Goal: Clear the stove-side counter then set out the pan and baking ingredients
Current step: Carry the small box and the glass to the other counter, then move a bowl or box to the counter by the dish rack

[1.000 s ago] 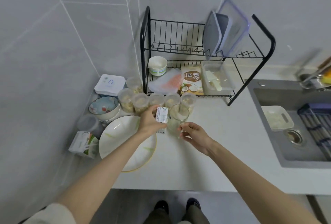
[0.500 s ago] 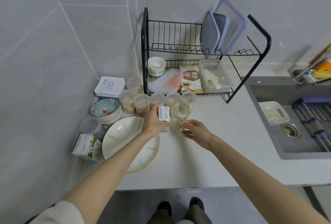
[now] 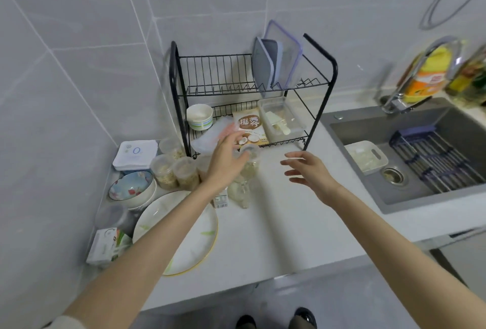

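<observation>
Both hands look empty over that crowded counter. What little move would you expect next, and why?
Probably the left hand closes round the lidded jar at its fingertips. It and the right hand hover open and empty, and the jar sits nearest, in the clutter before the black rack.

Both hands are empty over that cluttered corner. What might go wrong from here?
1. The left hand is spread right above the stemmed glass, which stands close to the jars and a small carton; a careless reach may tip it.
2. The left forearm crosses the plate lying near the front edge of the counter; dragging back could nudge it off.
</observation>
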Motion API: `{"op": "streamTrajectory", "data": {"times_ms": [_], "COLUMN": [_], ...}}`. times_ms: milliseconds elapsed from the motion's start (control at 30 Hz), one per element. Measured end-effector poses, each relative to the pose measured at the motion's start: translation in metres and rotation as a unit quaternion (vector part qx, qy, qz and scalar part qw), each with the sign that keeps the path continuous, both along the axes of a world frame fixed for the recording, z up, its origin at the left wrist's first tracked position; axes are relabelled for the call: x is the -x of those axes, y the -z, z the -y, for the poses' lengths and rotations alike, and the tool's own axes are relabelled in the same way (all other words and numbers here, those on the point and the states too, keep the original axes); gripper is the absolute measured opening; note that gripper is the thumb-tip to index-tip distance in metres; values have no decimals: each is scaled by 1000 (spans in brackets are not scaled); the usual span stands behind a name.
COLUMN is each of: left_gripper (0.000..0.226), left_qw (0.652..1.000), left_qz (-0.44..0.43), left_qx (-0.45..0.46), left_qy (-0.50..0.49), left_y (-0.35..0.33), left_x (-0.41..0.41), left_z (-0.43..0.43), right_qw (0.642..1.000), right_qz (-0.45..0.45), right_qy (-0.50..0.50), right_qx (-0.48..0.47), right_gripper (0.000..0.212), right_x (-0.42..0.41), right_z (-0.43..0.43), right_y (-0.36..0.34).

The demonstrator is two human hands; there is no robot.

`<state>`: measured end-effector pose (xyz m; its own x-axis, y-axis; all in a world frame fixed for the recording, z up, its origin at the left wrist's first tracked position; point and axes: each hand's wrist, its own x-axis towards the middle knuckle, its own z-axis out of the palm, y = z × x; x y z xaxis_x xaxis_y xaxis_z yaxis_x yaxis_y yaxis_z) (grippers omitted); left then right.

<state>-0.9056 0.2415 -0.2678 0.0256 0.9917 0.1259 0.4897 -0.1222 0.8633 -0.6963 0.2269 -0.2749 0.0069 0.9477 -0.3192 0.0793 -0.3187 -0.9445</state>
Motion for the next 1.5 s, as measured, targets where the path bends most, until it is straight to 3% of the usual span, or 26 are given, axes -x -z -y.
{"op": "streamTrajectory", "data": {"times_ms": [267,433,800,1133,1500], "left_gripper": [42,41,42,41,39], "left_qw": [995,986,945,869,779], "left_qz": [8,17,47,44,52], "left_qx": [-12,-16,-16,-2,20], "left_qy": [95,166,324,493,625], "left_y": [-29,-44,-76,-101,-100], "left_x": [-117,-217,-503,-754,-1020], "left_z": [-20,-18,29,108,191], "right_qw": [993,985,952,872,778], "right_qz": [-1,6,56,57,71], "right_qy": [109,163,286,476,617], "right_qx": [-38,-59,-89,-97,-91], "right_gripper": [14,27,26,27,27], "right_x": [-108,-196,-452,-650,-847], "right_z": [20,45,145,278,385], "right_y": [-28,-47,-83,-96,-93]}}
